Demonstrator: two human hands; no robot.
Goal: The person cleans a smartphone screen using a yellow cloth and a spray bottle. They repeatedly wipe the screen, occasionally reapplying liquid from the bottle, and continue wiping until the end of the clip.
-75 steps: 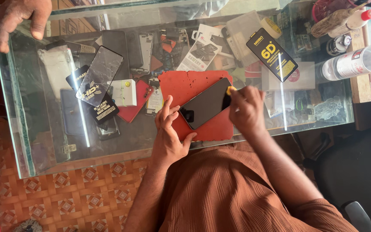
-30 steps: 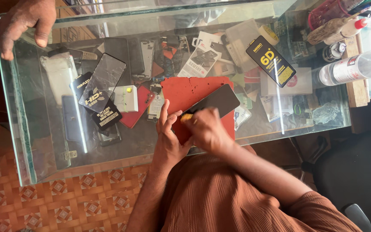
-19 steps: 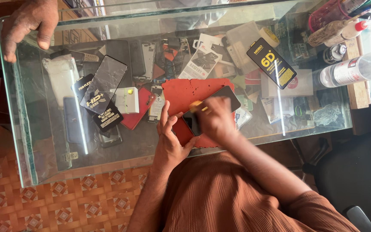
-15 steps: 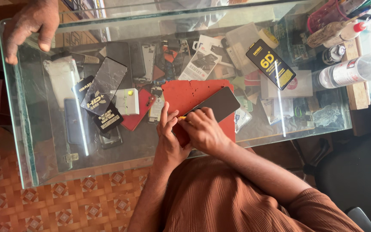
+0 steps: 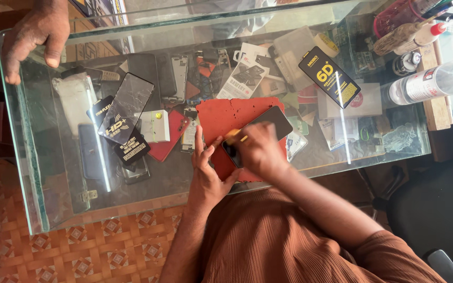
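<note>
A black phone (image 5: 274, 120) lies screen up on a red mat (image 5: 217, 113) on the glass counter (image 5: 53, 178). My left hand (image 5: 205, 170) rests flat on the mat, fingers spread, with its fingertips against the phone's near left end. My right hand (image 5: 259, 149) covers the phone's lower half and pinches a small yellow tool (image 5: 233, 134) against the screen. It is blurred by motion.
Another person's hand (image 5: 32, 31) grips the counter's far left corner. Black screen-protector packs (image 5: 124, 112), a tall black box (image 5: 329, 76), phone parts and cards lie around the mat. Bottles (image 5: 425, 84) and a pink pot (image 5: 399, 13) stand at right. A dark chair (image 5: 441, 209) is beside me.
My right hand has slid with the yellow tool from the phone's far right end down to its near left end. My left hand has stayed on the mat.
</note>
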